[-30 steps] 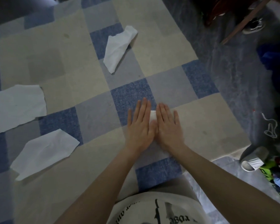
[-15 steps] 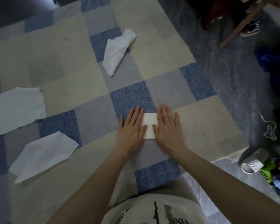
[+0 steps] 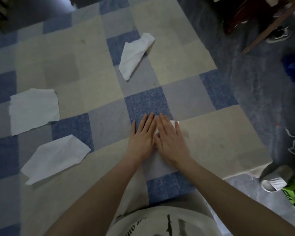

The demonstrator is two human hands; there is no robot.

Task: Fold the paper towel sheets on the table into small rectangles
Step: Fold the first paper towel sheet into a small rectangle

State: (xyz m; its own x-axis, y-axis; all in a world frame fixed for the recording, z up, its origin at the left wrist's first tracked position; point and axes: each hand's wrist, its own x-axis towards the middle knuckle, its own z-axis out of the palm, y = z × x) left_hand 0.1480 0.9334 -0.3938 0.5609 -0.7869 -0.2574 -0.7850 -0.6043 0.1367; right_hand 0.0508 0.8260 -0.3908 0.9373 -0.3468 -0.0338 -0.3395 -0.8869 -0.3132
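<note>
Folded towel point(image 3: 174, 123): pressed flat on the checked rug point(image 3: 211, 133), mostly hidden; long axis cannot be told.
Left hand point(image 3: 141, 137): grip open, palm down, nothing grasped.
Right hand point(image 3: 171, 142): grip open, flattened on the towel.
Loose sheets: one point(image 3: 136, 55) pointed away, others point(image 3: 34, 110) point(image 3: 55, 158) left.

A dim, bluish interior scene, underexposed throughout. The brightest patches are the white paper towel sheets point(image 3: 34, 109) on the checked rug point(image 3: 78, 62), which stand out without glare. A pale glow enters at the top left corner; the top right and far right edges sink into near black. Shadows are soft and faint, with thin dark edges under the sheets. Wide-angle distortion bows the rug's edge at right. Both hands point(image 3: 157, 140) look slightly smeared, and fine detail is grainy.
</note>
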